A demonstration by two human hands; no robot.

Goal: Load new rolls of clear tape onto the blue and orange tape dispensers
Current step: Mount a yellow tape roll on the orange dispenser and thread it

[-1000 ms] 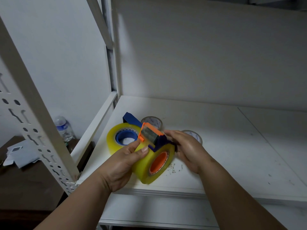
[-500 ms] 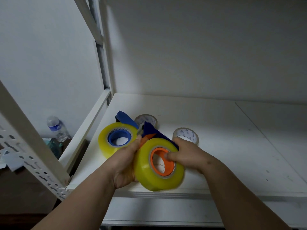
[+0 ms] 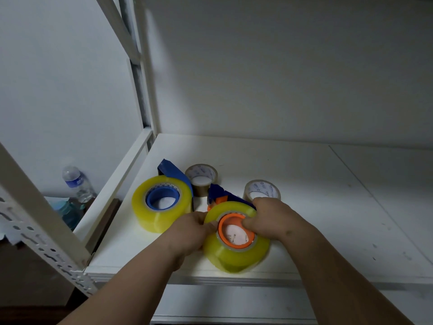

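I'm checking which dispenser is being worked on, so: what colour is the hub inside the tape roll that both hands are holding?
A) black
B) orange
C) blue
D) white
B: the roll held between the left hand and the right hand sits on an orange hub; the blue hub belongs to the other roll, which lies untouched on the shelf to the left.
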